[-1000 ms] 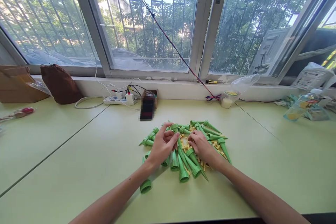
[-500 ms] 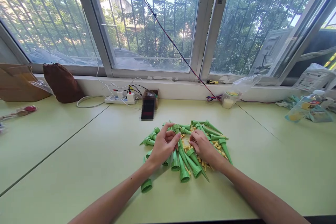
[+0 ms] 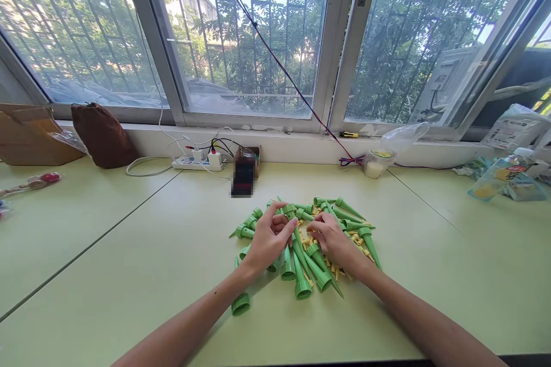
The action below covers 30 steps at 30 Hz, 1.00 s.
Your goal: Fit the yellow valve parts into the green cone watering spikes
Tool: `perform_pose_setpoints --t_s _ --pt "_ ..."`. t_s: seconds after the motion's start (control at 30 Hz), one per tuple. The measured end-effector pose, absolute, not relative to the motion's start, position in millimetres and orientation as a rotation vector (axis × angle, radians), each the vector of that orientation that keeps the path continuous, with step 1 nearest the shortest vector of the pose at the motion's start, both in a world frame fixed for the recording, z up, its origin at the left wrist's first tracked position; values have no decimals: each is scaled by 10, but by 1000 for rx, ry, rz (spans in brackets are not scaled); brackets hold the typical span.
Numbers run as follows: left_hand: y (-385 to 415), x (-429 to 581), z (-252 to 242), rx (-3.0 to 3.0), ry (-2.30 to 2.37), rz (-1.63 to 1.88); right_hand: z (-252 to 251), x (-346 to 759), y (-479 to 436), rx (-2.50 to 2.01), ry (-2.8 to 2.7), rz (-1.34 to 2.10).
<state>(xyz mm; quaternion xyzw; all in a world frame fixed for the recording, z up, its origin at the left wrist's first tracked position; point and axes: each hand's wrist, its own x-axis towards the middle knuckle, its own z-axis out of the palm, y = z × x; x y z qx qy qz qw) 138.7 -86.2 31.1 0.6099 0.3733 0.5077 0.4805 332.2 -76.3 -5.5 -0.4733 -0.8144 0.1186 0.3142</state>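
Both hands rest on a heap of green cones (image 3: 301,278) just below the middle of the frame, on the pale green surface (image 3: 129,252). Small yellow pieces (image 3: 360,237) are mixed in among the cones.

The left hand (image 3: 267,239) has its fingers (image 3: 275,210) bent, with thumb and forefinger drawn in around the wide end of one cone (image 3: 288,210) at the top of the heap. They look close to pinching it, but I cannot tell whether it is truly gripped. The right hand (image 3: 332,239) lies just beside it. Its fingers curl down onto the yellow pieces in the middle, and whether they hold one is hidden.

Judging by how things lie, very little looks done. Cones and yellow pieces sit loose and crossed over one another in a single heap. No second group or row shows anywhere on the surface. Only a lone cone (image 3: 240,303) lies a little apart at the heap's lower left edge. Nearly the whole heap seems to be left to handle.

Farther back, under the window, are a power strip (image 3: 197,164) with its cables and a small jar (image 3: 372,165). A brown pouch (image 3: 103,136) sits beside a cardboard box (image 3: 30,136) at the left edge. Plastic packets (image 3: 501,176) lie at the far right.
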Motion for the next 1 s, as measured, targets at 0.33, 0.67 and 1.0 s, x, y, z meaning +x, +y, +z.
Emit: perform_pose_setpoints --t_s 0.33,0.67,1.0 --pt "-847 1379 292 1532 942 1230 40 3281 -798 -1243 -2101 266" --pt "-889 1378 308 1743 1051 1227 137 3227 -891 -974 -1861 224" --pt "-887 1381 282 1943 1097 1127 79 3202 -914 -829 -1873 167"
